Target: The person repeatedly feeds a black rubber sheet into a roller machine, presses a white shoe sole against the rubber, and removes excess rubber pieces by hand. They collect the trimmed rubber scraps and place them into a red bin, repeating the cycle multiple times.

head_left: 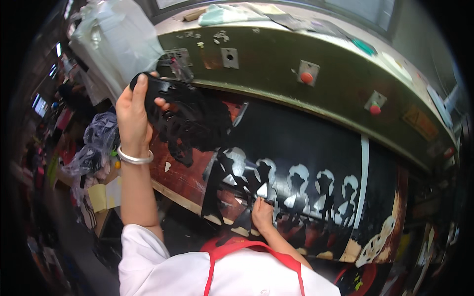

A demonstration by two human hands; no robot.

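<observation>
Left arm raised, right arm low and reaching forward.

The left hand (134,111) is lifted high on the left, forearm upright and bare, fingers and thumb curled shut in a grip, a bangle at the wrist. The right hand (261,214) sits lower and nearer, just right of centre, knuckles up, fingers bent down and pinched together, its forearm coming in from below.

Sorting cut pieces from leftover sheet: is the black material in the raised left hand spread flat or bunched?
Bunched. The black cut-out material hangs crumpled and dangling from the left hand, not flat like the black sheet on the press bed.
</observation>
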